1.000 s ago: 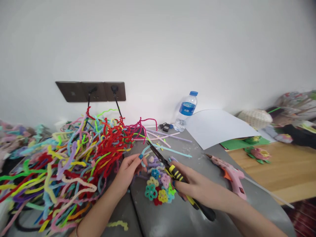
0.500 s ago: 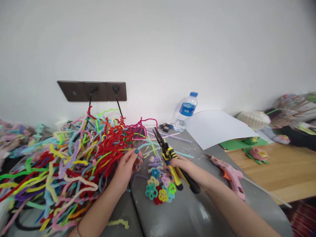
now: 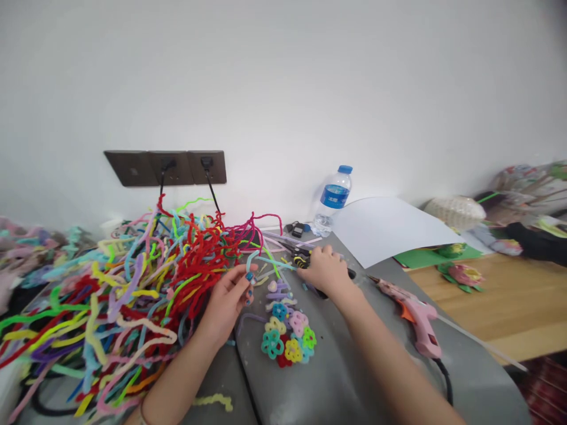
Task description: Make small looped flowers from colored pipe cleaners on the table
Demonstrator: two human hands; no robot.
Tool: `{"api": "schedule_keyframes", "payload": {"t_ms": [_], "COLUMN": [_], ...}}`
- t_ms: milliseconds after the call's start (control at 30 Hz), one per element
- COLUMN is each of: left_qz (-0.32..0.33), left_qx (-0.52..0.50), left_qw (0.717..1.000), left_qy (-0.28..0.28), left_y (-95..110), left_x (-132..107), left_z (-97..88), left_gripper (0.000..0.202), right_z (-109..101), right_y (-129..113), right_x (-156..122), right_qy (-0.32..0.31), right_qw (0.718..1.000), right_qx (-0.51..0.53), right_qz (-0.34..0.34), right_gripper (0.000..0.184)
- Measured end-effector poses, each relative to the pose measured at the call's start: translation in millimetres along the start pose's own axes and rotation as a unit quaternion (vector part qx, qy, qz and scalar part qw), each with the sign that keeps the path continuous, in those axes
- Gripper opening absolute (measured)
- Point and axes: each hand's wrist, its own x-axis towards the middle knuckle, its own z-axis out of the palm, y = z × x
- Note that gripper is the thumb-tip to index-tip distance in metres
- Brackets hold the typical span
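My left hand (image 3: pixel 231 300) is closed in a pinch on a short light-blue pipe cleaner (image 3: pixel 250 260), whose bent end sticks up above the fingertips. Farther right, my right hand (image 3: pixel 326 270) lies over the yellow-and-black pliers (image 3: pixel 301 260), fingers closed about the handles. The pliers are low at the table top, jaws pointing to the back left; the palm hides part of the handles. Between my hands and nearer to me sit several small pipe-cleaner flowers (image 3: pixel 293 349) in teal, yellow, pink and green, with curled lilac pieces (image 3: pixel 278 288) behind them.
A big tangled heap of coloured pipe cleaners (image 3: pixel 133 295) covers the left side. To the right lies a pink glue gun (image 3: pixel 419 319) with its cord. Behind are a water bottle (image 3: pixel 333 200), a white paper sheet (image 3: pixel 390 230) and wall sockets (image 3: pixel 166 168).
My right hand has carried the pliers away from over the flowers, back and down to the table top. The light-blue piece in my left hand now shows above the fingers.
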Motion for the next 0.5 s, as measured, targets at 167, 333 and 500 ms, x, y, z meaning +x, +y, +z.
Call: {"api": "schedule_keyframes", "payload": {"t_ms": [167,333,500], "left_qz": [-0.001,0.003,0.024], "left_qx": [0.013,0.066,0.114], "left_qw": [1.0,0.998,0.993], "left_qy": [0.013,0.01,-0.032], "left_y": [0.9,-1.5,-6.0], "left_x": [0.0,-0.3,-2.0], "left_z": [2.1,1.0,-2.0], "left_gripper": [0.043,0.039,0.036], "right_z": [14.8,-3.0,-9.1], "right_y": [-3.3,-3.5,-18.4], "right_x": [1.5,-20.2,-49.3], "right_qy": [0.064,0.142,0.098], "right_qw": [0.997,0.984,0.88], "right_qx": [-0.029,0.078,0.338], "right_qz": [-0.02,-0.078,-0.318], "right_gripper": [0.039,0.034,0.018]}}
